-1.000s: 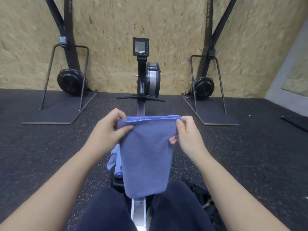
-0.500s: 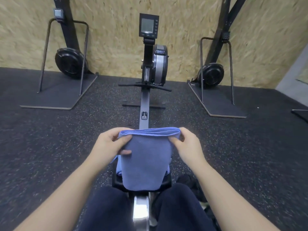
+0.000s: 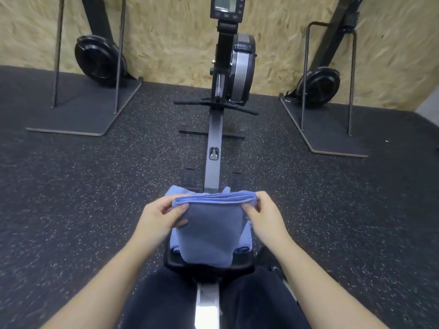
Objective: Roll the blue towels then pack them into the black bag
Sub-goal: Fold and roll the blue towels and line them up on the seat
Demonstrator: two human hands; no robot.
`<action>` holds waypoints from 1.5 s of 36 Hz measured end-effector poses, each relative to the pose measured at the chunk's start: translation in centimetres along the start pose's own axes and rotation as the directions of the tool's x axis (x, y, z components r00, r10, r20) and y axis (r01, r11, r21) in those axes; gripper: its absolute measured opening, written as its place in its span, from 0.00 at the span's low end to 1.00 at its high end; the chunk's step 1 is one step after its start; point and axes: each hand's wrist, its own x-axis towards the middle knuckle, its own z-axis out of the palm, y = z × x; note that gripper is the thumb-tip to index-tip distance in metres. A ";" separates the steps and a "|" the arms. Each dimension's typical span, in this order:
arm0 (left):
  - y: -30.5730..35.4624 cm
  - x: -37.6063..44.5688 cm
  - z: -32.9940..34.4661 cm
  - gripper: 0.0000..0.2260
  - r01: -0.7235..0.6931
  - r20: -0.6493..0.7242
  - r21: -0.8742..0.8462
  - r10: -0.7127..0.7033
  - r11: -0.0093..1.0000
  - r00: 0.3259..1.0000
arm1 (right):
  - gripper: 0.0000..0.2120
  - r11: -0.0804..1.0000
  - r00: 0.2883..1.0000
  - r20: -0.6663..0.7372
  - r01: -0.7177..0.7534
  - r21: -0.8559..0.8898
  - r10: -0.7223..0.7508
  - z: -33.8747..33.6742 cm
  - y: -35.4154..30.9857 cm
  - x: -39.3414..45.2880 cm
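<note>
A: Hands first. Left hand and right hand, pose?

B: Both forearms reach forward over the knees. Each hand pinches a top corner of the folded blue towel, thumb on the near face, fingers curled behind the folded edge. Grip is firm on both sides; neither hand is released.

A: Towel relative to the grip?

B: Top edge runs taut between the two pinches, showing several stacked layers. The rest hangs below the hands as a tapering panel, its lower end reaching the rowing machine seat.

A: Material?

B: Soft, matte, fine-napped cloth, looks like microfibre. More blue towels lie bunched just beyond and beneath the held one.

A: Bag?

B: Black bag, only a dark edge visible below the right wrist, beside the seat.

A: Surroundings?

B: Speckled black rubber floor, smooth metal rail between dark-trousered knees.
</note>
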 end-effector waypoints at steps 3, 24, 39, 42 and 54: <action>-0.8 1.3 -0.4 0.14 0.007 -0.024 0.005 -0.007 1.000 1.000 | 0.07 1.000 1.000 -0.004 -0.011 -0.001 0.011 0.7 0.4 1.3; -4.7 14.6 -0.2 0.08 0.064 -0.143 0.085 -0.051 0.994 0.988 | 0.08 0.994 0.993 -0.092 -0.069 0.086 0.077 5.8 3.9 14.2; -11.8 24.2 0.1 0.05 0.218 -0.333 -0.019 -0.211 0.976 0.919 | 0.10 0.975 0.979 -0.026 -0.201 0.098 0.204 11.3 8.5 23.6; -13.3 25.4 -0.1 0.07 0.237 -0.348 0.035 -0.210 0.971 0.914 | 0.08 0.975 0.977 -0.012 -0.212 0.069 0.214 12.3 9.6 24.7; -15.2 22.2 -1.2 0.15 0.023 -0.167 0.523 0.076 0.852 0.983 | 0.16 0.985 0.984 0.165 -0.043 -0.165 0.070 12.2 12.2 22.8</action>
